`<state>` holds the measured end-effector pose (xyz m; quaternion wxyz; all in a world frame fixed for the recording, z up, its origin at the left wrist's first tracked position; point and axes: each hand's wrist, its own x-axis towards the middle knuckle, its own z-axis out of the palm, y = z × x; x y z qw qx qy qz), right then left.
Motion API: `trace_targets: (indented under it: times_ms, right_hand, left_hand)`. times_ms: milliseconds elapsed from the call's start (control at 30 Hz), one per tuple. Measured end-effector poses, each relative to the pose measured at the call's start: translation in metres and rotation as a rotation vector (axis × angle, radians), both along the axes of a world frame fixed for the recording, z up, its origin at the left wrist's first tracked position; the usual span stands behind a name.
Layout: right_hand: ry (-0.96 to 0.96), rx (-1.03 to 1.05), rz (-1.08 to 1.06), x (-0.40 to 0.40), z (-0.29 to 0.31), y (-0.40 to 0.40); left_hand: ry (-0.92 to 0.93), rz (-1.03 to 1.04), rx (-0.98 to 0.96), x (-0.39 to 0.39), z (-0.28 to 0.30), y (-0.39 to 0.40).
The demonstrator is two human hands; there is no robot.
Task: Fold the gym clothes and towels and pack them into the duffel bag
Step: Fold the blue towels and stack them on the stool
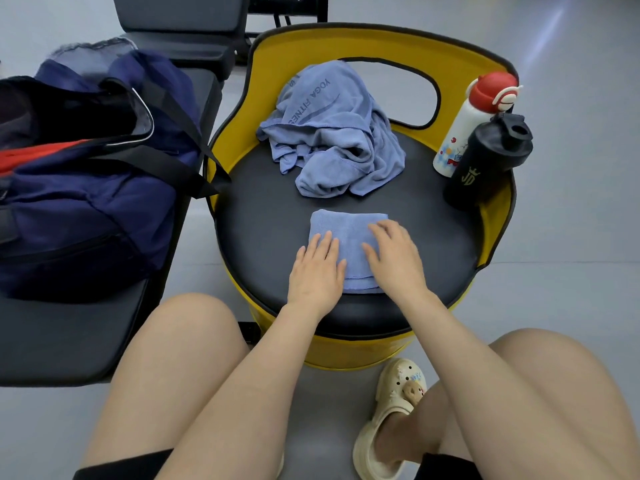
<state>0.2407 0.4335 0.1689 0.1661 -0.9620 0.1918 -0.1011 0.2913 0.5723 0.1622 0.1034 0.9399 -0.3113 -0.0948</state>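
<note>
1. The small blue towel point(346, 233) lies folded on the black seat point(433, 237) of the yellow chair point(498, 216), close to the person, so it is easy to reach.
2. The left hand point(317, 270) lies flat on the towel's left side, fingers straight and a little spread. It presses; it does not grab.
3. The right hand point(394, 258) lies flat on the right side, fingers spread wide. I think both hands are smoothing the fold so it stays neat.
4. The big blue towel point(329, 133) sits crumpled at the back of the seat, not yet folded.
5. The dark blue bag point(90, 188) stands open on the bench point(62, 341) to the left, ready for packing.
6. Two bottles point(485, 140) stand at the seat's right edge, out of the way.
</note>
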Motion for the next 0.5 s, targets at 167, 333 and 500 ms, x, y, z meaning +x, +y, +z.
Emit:
trace_targets:
  times_ms: [167,333,500]
  right_hand:
    - [0.249,0.031,0.147,0.005,-0.019,0.003]
    - [0.276,0.039,0.131,0.003,-0.028,0.004]
    - [0.267,0.022,0.122,0.011,-0.028,0.01]
  left_hand:
    - [-0.072,-0.008,-0.006,0.009,-0.001,-0.003]
    - [-0.038,-0.036,0.061,0.007,-0.011,-0.002]
    - [-0.035,-0.032,0.094,0.014,-0.01,0.002]
